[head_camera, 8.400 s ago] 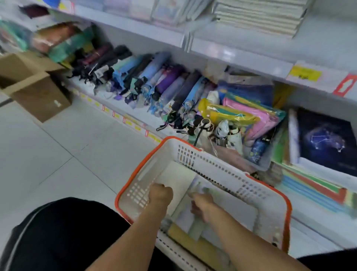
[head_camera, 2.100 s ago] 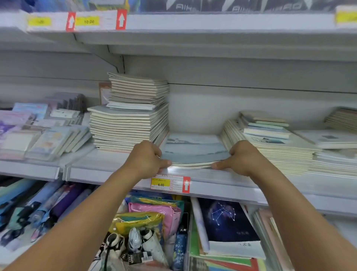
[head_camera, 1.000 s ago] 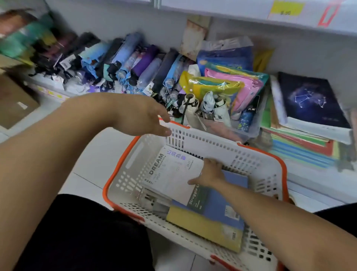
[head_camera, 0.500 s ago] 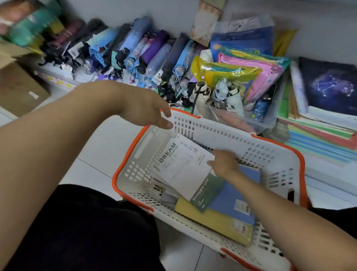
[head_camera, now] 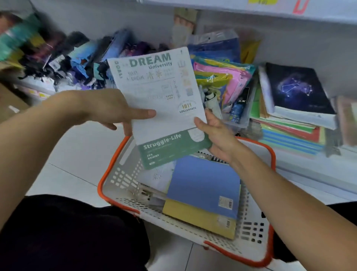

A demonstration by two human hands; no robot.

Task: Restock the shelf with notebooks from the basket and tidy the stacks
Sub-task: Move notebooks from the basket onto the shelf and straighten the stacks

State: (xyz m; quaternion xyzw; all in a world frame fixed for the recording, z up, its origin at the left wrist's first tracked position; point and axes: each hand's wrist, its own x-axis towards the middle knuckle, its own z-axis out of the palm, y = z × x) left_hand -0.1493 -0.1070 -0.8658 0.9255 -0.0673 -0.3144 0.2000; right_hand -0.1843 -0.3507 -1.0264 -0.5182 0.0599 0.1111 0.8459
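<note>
A white notebook printed "DREAM University", with a green band reading "Struggle Life", is held up above the white basket with its orange rim. My left hand grips its left edge, thumb on the cover. My right hand grips its lower right corner. Inside the basket lie a blue notebook, a yellow one beneath it and a spiral-bound one partly hidden under my right wrist.
The bottom shelf behind holds folded umbrellas, coloured pouches in a clear bin, and a stack topped by a dark constellation book. A shelf edge with price tags runs overhead. The tiled floor lies to the left.
The white notebook has come up out of the basket, lifted by my right hand. My left hand has closed on its left edge, having hovered open above the basket rim.
</note>
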